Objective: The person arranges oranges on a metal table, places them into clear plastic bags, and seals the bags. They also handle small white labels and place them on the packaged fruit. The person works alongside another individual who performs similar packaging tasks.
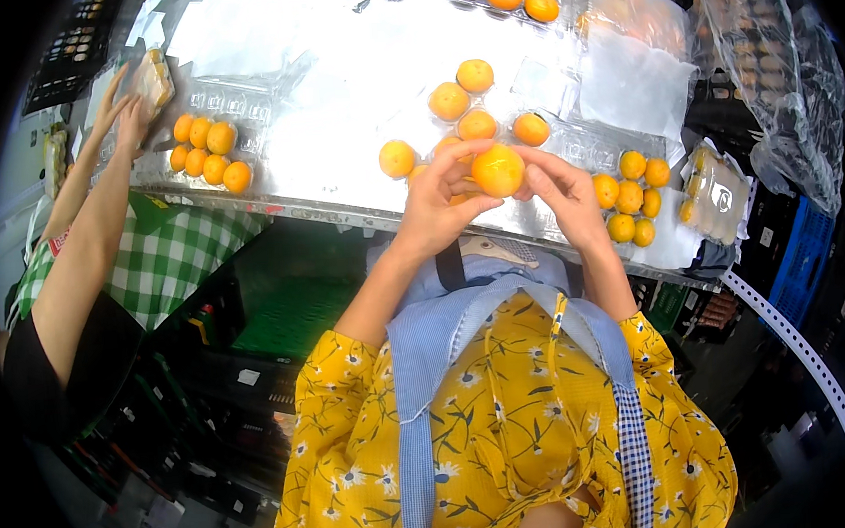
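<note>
So both hands are up at the near edge of the shiny metal surface, working one orange citrus fruit. Left hand has its fingers curled around the fruit from the left and top, pinching it against the thumb. Right hand touches the same fruit from the right, fingers loosely bent and close together.

Just behind that fruit sits a loose bunch of more oranges, some in a clear plastic tray. Right of the fruit is a filled tray of smaller ones, and beside that a sealed pack. Well to the left of the fruit, another person's hands hold a pack, next to another tray of oranges.
</note>
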Demonstrator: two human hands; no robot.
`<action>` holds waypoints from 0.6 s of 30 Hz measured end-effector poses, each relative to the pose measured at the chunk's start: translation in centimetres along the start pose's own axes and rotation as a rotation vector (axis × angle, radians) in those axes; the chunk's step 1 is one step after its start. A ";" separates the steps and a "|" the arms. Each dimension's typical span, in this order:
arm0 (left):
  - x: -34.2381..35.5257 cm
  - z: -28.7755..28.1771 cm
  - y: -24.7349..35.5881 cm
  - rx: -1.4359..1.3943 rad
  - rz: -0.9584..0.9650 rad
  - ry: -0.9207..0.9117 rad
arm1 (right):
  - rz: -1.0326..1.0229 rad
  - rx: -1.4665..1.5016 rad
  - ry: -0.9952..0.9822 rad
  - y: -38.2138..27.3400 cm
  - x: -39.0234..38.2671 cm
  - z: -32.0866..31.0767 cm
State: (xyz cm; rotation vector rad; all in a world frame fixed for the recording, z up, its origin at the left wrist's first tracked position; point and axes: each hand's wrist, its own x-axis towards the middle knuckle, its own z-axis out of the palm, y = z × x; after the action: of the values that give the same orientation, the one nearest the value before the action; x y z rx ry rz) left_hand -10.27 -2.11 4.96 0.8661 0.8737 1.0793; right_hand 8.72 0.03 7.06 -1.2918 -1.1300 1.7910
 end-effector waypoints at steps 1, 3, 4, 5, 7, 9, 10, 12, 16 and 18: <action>0.0 0.1 0.0 0.015 0.036 0.005 | -0.020 -0.027 0.003 -0.2 0.0 0.1; -0.1 0.3 -0.4 0.019 0.084 0.021 | -0.060 -0.084 0.003 -0.5 -0.1 0.2; -0.2 0.4 -0.6 0.021 0.108 0.030 | -0.046 -0.081 0.001 -0.6 -0.2 0.2; -0.2 0.4 -0.7 0.032 0.110 0.029 | -0.033 -0.077 -0.001 -0.7 -0.2 0.1; -0.3 0.5 -0.9 0.055 0.116 0.029 | -0.007 -0.070 -0.009 -0.9 -0.3 0.1; -0.5 0.6 -1.0 0.090 0.136 0.032 | 0.015 -0.062 -0.021 -1.0 -0.4 0.1; -0.6 0.6 -1.0 0.108 0.147 0.033 | 0.002 -0.054 -0.026 -1.2 -0.4 0.1; -0.3 0.5 -0.6 0.402 0.237 -0.031 | -0.022 -0.043 -0.030 -1.6 -0.6 0.4; 0.0 1.2 3.6 0.554 0.183 -0.050 | -0.249 -0.107 0.112 -2.8 -1.5 -2.8; -0.5 0.0 4.2 0.469 0.154 0.164 | -0.579 -0.228 0.485 -7.7 -1.6 -9.4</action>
State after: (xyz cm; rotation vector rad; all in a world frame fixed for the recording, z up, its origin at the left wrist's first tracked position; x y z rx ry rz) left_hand -11.82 -1.57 8.80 1.2614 1.2421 1.1070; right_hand 18.33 4.38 13.31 -1.2616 -1.2748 0.8914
